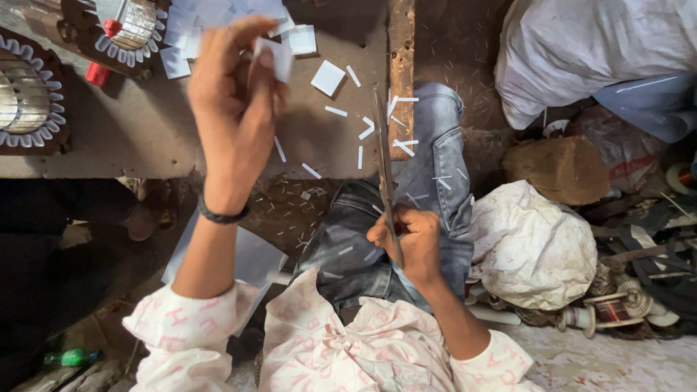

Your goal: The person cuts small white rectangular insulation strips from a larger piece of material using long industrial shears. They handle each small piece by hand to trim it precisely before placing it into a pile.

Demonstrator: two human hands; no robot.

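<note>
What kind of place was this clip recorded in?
Probably a small motor-rewinding or repair workshop, worked at floor level. A stator core with white slot liners sits at the left, copper wire spools lie on the right, and cut white paper pieces litter the worn bench.

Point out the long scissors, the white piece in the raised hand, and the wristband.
long scissors (pixel 384 167), head view, middle of the blade.
white piece (pixel 279 58), head view, its flat face.
wristband (pixel 221 215), head view, dark band on the left wrist.
</note>
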